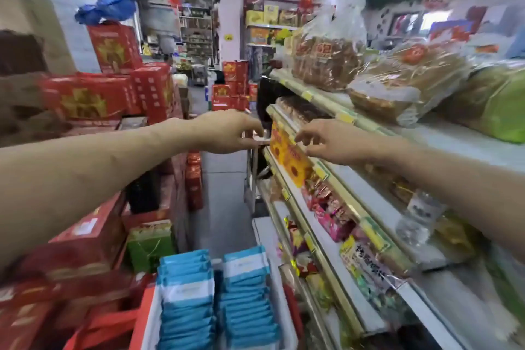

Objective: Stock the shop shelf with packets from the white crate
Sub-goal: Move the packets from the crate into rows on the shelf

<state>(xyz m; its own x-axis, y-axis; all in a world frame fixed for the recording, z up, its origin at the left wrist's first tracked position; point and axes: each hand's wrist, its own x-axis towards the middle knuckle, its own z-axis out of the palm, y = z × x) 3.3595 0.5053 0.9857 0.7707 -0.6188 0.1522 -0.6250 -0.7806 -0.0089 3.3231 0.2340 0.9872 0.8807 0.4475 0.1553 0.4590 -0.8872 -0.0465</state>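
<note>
Right hand (326, 143), fingers loose and spread, touches an orange packet (287, 150) at the far front edge of the shop shelf (369, 202). Left hand (227, 132) curls at the shelf's end; whether it pinches anything cannot be told. Blue packets (187, 293) fill the white crate (284, 310) below. The step appears to be tidying the shelf front; the next move likely calls for reaching down to the crate.

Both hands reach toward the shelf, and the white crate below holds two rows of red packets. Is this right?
Only the colour is wrong: the head view shows the packets in the white crate are blue and white, not red.
</note>
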